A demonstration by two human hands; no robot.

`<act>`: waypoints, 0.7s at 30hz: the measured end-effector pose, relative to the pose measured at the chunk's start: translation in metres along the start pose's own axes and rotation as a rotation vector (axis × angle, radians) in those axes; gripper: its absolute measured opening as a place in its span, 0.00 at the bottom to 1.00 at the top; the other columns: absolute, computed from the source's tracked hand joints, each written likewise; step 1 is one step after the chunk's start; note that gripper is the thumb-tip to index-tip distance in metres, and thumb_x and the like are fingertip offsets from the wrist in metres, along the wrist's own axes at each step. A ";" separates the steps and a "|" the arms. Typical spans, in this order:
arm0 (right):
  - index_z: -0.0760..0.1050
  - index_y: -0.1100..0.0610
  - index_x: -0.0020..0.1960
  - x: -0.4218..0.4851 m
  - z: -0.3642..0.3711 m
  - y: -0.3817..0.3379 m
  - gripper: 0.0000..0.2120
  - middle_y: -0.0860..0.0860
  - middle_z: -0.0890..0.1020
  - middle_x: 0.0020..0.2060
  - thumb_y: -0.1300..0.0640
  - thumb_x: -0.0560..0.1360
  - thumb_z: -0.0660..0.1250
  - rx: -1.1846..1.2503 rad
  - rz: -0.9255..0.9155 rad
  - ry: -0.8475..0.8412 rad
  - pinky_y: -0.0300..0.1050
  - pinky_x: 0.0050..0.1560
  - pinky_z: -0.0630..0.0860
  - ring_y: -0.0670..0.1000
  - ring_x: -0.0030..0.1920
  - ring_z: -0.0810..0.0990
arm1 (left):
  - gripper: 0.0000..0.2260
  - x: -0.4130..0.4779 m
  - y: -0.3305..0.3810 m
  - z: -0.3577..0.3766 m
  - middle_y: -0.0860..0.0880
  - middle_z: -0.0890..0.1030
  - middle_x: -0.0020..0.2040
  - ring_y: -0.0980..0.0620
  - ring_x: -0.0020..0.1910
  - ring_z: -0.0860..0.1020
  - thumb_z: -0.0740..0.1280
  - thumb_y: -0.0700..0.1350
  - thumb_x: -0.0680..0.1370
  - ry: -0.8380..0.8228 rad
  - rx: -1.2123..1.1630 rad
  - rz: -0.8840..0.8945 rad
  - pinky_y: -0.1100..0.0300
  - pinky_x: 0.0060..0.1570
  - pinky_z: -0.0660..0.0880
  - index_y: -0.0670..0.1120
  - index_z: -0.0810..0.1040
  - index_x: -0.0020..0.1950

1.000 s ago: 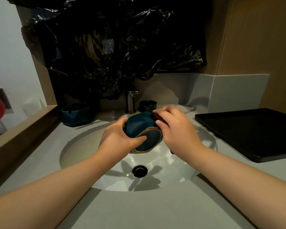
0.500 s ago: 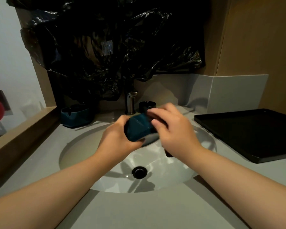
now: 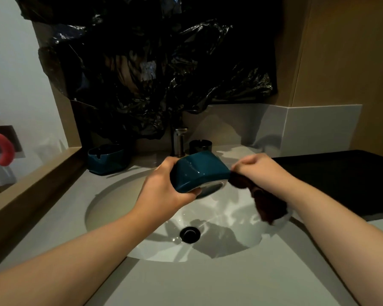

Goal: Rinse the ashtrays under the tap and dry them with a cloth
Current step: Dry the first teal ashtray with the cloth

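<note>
My left hand (image 3: 161, 191) grips a teal ashtray (image 3: 197, 173) tilted on its side above the white sink (image 3: 124, 208). To its right, my right hand (image 3: 261, 168) holds a dark cloth (image 3: 265, 202) that hangs below the wrist, just beside the ashtray's edge. A second teal ashtray (image 3: 106, 157) stands on the counter at the back left. A small black ashtray (image 3: 200, 146) sits right of the tap (image 3: 179, 141). No water runs from the tap.
A black tray (image 3: 341, 180) lies on the counter to the right. Black plastic sheeting (image 3: 146, 69) hangs over the wall behind the tap. A wooden ledge (image 3: 31, 184) borders the counter's left side. The drain (image 3: 189, 234) is in the basin's middle.
My right hand has come off the ashtray and moved right with the cloth. My left hand has turned the ashtray so that its side faces up.
</note>
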State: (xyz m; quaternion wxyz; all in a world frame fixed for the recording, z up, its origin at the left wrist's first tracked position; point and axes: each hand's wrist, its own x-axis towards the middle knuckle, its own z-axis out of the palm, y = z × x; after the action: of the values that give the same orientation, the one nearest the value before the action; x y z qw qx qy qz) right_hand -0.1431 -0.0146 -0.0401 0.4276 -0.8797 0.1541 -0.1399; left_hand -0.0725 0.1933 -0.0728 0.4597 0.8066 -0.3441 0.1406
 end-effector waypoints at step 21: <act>0.61 0.43 0.68 -0.017 0.021 -0.017 0.29 0.41 0.77 0.38 0.44 0.70 0.68 -0.748 -0.480 0.140 0.41 0.36 0.76 0.44 0.37 0.78 | 0.28 -0.001 -0.003 0.006 0.57 0.73 0.57 0.58 0.50 0.72 0.74 0.48 0.70 -0.043 0.304 0.161 0.67 0.44 0.70 0.53 0.67 0.67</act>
State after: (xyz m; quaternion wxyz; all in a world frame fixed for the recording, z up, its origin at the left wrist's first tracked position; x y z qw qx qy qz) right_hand -0.1480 0.0170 -0.0413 0.0244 -0.9730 0.0139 -0.2289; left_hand -0.0720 0.1899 -0.0787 0.3122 0.8393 -0.3922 0.2101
